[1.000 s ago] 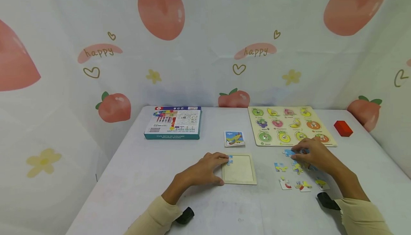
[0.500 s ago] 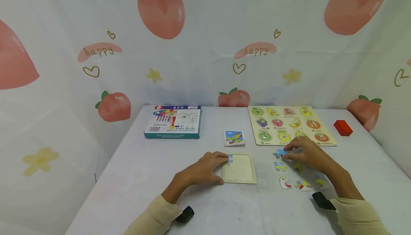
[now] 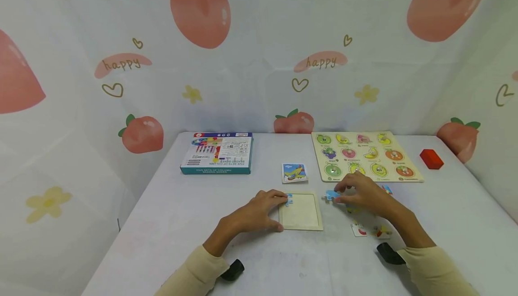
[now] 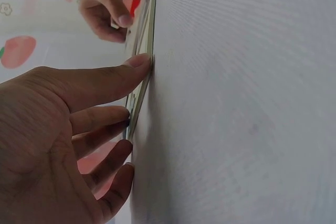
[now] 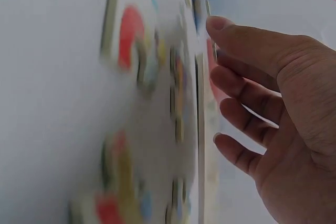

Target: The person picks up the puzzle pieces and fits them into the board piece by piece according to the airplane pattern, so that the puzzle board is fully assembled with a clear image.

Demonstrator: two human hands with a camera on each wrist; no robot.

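Head view: pinched light-blue jigsaw piece (image 3: 331, 195) in right hand (image 3: 363, 193); held square pale-wood tray (image 3: 301, 214) with half-spread left hand (image 3: 259, 212).

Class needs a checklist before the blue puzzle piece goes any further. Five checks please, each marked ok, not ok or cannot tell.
1. Right-hand grip has the blue piece: ok, held between thumb and fingers.
2. Left-hand grip is on the tray: ok, at its left side.
3. Blue piece is over the tray: not ok, it is to the tray's right.
4. Corner piece lies fully flat in the tray's far left corner: cannot tell, fingertips crowd it.
5. Loose pieces are fully in view: not ok, the right arm partly covers some.
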